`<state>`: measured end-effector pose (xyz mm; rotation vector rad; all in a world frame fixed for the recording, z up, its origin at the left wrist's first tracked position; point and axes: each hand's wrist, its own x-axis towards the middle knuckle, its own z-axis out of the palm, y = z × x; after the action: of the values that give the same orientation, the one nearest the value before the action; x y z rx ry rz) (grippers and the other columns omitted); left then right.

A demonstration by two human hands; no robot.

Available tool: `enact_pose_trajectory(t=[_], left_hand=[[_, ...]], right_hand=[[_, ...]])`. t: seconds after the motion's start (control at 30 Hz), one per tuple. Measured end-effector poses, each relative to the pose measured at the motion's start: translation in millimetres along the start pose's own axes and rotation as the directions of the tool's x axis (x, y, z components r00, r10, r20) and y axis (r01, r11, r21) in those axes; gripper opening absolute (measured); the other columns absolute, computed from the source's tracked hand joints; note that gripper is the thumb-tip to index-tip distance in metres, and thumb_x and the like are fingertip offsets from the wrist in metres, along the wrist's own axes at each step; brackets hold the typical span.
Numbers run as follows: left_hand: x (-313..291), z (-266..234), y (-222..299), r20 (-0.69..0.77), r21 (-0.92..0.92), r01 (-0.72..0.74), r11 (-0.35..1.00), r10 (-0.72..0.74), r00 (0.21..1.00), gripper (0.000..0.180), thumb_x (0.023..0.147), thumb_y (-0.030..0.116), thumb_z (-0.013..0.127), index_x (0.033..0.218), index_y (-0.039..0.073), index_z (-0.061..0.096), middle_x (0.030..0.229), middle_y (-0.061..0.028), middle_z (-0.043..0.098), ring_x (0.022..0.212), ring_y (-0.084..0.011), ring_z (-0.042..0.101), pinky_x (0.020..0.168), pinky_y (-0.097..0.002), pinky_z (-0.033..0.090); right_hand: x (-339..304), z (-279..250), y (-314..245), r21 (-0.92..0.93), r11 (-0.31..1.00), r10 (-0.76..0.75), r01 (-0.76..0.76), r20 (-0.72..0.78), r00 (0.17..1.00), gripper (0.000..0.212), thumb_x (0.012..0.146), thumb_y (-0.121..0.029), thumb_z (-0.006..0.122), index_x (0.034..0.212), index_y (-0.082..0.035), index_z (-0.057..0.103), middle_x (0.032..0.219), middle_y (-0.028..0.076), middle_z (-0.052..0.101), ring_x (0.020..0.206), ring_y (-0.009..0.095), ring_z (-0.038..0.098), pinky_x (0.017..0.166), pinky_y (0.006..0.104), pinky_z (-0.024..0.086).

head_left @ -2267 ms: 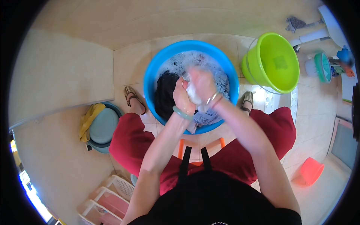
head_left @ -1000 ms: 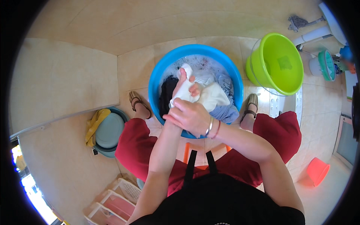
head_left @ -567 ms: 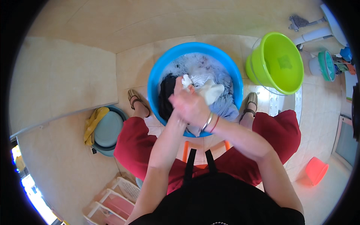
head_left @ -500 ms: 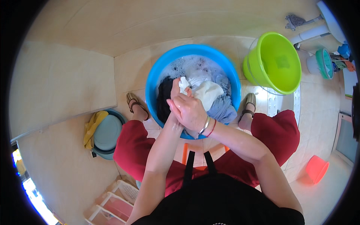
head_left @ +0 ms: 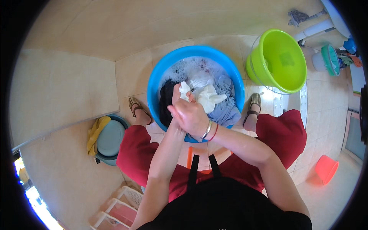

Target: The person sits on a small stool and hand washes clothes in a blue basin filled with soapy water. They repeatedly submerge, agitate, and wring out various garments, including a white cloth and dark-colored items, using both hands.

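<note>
A wide blue basin (head_left: 154, 69) stands on the floor between my feet, holding sudsy water and wet laundry. Over its near half my hands are pressed together, the right one on top. My left hand (head_left: 177, 94) grips a wet white cloth (head_left: 209, 99), one bunched end of which pokes up beside the thumb. My right hand (head_left: 191, 117) is closed over it, hiding most of the left fingers and the gripped part. Black fabric (head_left: 166, 100) lies left of the hands; a grey-blue garment (head_left: 226, 109) lies to the right. Foam (head_left: 184, 69) covers the far side.
A lime-green bucket (head_left: 264, 63) with a wire handle stands right of the basin. At left sits a dark teal tub (head_left: 109, 140) with a yellow cloth (head_left: 98, 132) over its edge. A coral-red bucket (head_left: 326, 170) is at far right, and a white rack (head_left: 119, 209) at lower left.
My clasped hands have shifted slightly toward me and left. The white cloth right of them has bunched up into a more folded shape. The whole view has tilted a little.
</note>
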<state>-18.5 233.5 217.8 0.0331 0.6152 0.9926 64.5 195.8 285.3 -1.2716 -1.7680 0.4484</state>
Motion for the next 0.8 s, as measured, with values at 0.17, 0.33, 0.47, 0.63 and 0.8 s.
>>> enact_pose_trajectory(t=[0.17, 0.33, 0.47, 0.63, 0.8], left_hand=[[-16, 49, -21, -0.287, 0.054, -0.038, 0.998, 0.052, 0.956, 0.029, 0.094, 0.033, 0.047, 0.105, 0.009, 0.061, 0.100, -0.0045, 0.066, 0.094, -0.0219, 0.063, 0.088, -0.0363, 0.049], [-23, 16, 13, -0.185, 0.717, -0.083, 0.692, 0.305, 0.934, 0.042, 0.086, 0.016, 0.057, 0.125, 0.003, 0.049, 0.122, -0.0117, 0.056, 0.105, -0.0202, 0.057, 0.095, -0.0341, 0.043], [-32, 22, 32, 0.397, 0.898, -0.332, -0.288, 0.208, 0.894, 0.056, 0.079, 0.020, 0.069, 0.128, 0.002, 0.049, 0.116, -0.0142, 0.060, 0.101, -0.0217, 0.059, 0.092, -0.0341, 0.044], [-31, 56, 36, 0.106, 0.959, -0.165, 0.232, 0.249, 0.963, 0.034, 0.084, 0.025, 0.072, 0.106, -0.001, 0.066, 0.094, -0.0045, 0.069, 0.085, -0.0130, 0.063, 0.075, -0.0273, 0.049], [-56, 100, 45, -0.038, 0.679, -0.211, 0.703, 0.321, 0.946, 0.034, 0.089, 0.024, 0.068, 0.115, 0.002, 0.062, 0.107, -0.0048, 0.066, 0.095, -0.0117, 0.062, 0.080, -0.0274, 0.049]], right_hand=[[20, -5, 123, -0.151, 0.949, 0.296, -0.277, 0.125, 0.947, 0.023, 0.094, -0.025, 0.049, 0.088, -0.005, 0.059, 0.077, 0.021, 0.063, 0.068, 0.038, 0.062, 0.059, 0.0487, 0.048], [38, -43, 124, -0.061, 0.902, 0.425, -0.426, 0.286, 0.859, 0.032, 0.097, -0.032, 0.047, 0.085, -0.006, 0.060, 0.080, 0.020, 0.064, 0.074, 0.038, 0.062, 0.065, 0.0473, 0.048], [55, -42, 92, 0.327, 0.888, 0.133, -0.323, 0.491, 0.861, 0.032, 0.095, -0.035, 0.051, 0.088, -0.005, 0.060, 0.077, 0.018, 0.062, 0.074, 0.034, 0.062, 0.068, 0.0427, 0.048], [59, -37, 78, 0.563, 0.786, -0.001, -0.254, 0.412, 0.911, 0.055, 0.083, -0.027, 0.071, 0.130, -0.011, 0.047, 0.124, 0.009, 0.055, 0.113, 0.021, 0.051, 0.093, 0.0336, 0.042], [6, -43, 106, -0.251, 0.957, 0.256, -0.145, 0.496, 0.830, 0.080, 0.079, -0.029, 0.073, 0.146, -0.011, 0.033, 0.141, 0.011, 0.046, 0.134, 0.025, 0.038, 0.109, 0.0337, 0.031]])
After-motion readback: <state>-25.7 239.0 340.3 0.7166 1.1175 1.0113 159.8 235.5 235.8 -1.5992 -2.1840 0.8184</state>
